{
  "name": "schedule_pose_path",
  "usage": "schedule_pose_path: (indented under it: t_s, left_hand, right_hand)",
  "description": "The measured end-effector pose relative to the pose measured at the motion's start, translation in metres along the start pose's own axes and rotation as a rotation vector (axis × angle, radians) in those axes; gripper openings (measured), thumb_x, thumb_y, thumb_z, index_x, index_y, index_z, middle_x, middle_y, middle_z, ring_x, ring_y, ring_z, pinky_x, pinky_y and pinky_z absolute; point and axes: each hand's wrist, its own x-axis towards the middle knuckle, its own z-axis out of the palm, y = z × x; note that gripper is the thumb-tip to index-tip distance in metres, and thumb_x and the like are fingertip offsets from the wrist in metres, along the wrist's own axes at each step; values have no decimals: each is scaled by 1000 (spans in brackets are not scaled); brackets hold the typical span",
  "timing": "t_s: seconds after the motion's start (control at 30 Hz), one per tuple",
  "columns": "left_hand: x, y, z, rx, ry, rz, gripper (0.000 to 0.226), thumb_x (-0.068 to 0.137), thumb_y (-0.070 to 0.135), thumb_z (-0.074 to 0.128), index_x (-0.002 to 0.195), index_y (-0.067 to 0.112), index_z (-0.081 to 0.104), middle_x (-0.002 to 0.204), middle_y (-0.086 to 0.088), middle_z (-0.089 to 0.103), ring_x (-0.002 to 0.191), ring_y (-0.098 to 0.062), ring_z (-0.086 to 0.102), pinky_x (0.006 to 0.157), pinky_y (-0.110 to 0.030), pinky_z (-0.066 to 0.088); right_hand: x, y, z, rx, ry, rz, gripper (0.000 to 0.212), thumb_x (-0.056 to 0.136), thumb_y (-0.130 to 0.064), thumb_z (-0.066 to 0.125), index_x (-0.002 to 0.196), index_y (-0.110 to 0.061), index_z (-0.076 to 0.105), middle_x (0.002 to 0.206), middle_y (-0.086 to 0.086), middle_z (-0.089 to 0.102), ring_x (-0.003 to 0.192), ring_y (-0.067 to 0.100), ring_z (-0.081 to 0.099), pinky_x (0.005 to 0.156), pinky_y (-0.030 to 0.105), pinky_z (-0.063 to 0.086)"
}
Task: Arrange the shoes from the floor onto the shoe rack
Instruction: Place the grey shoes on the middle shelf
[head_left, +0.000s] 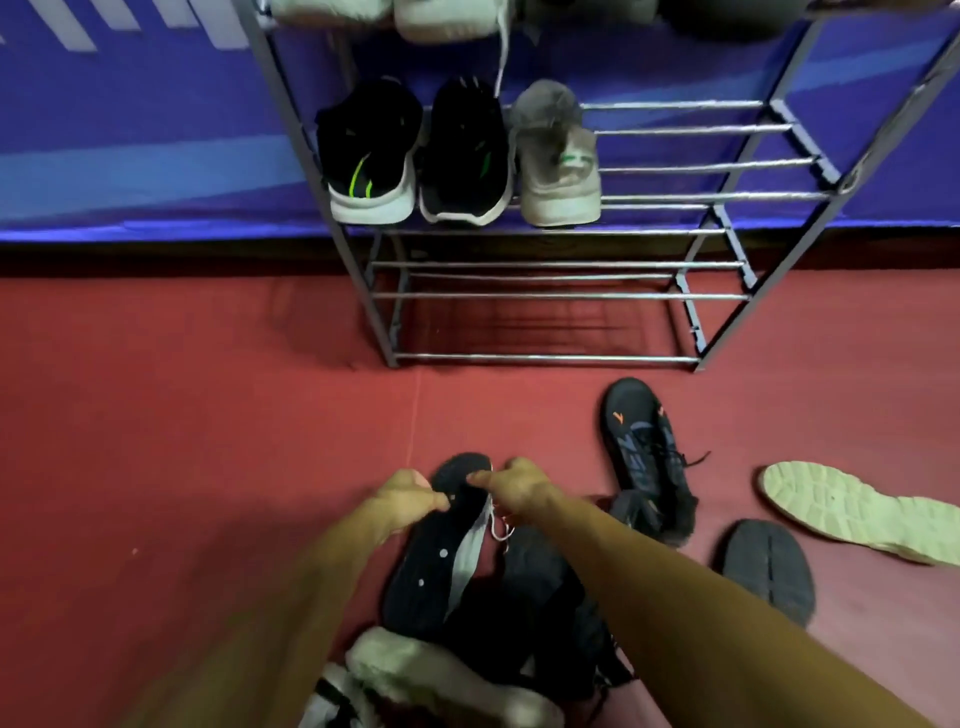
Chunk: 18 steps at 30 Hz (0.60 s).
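A dark shoe (436, 561) lies on its side on the red floor, its black sole with white dots facing up. My left hand (410, 500) and my right hand (511, 483) both grip its toe end. The metal shoe rack (675, 197) stands ahead. Its middle shelf holds two black sneakers (371, 150) (465, 150) and a grey-white sneaker (558, 166) on the left side. White shoes (441, 18) sit on the shelf above. On the floor to the right lie a black laced sneaker (644, 457), an upturned dark sole (769, 569) and a pale green sole (852, 512).
More shoes are piled near my body, among them a fuzzy grey-white one (447, 680) and a dark one (550, 582). The rack's two lowest shelves (545, 296) carry nothing. A blue banner (130, 130) runs along the wall behind the rack.
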Motion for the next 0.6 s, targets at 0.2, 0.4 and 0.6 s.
schedule_pose_path:
  t_s: [0.2, 0.4, 0.6]
  left_hand:
    - [19, -36, 18, 91, 0, -49, 31, 78, 15, 75, 103, 11, 58, 104, -7, 63, 88, -19, 57, 73, -25, 45]
    - [27, -62, 27, -78, -53, -179, 29, 83, 13, 72, 100, 19, 50, 107, -1, 54, 98, -17, 53, 86, -30, 46]
    - [21, -51, 18, -289, -119, -228, 46, 86, 5, 65, 127, 19, 51, 118, -3, 56, 104, -17, 52, 81, -26, 44]
  right_hand:
    - [20, 27, 47, -89, -85, 65, 36, 92, -30, 66, 117, -3, 67, 99, 9, 69, 75, 19, 66, 63, 27, 53]
    - [26, 40, 60, -54, -118, 102, 29, 90, -20, 64, 111, 0, 68, 88, 9, 69, 61, 15, 63, 53, 27, 50]
    - [9, 31, 29, 102, -162, 70, 17, 92, 0, 52, 80, -12, 50, 62, 9, 59, 47, 18, 57, 50, 31, 44]
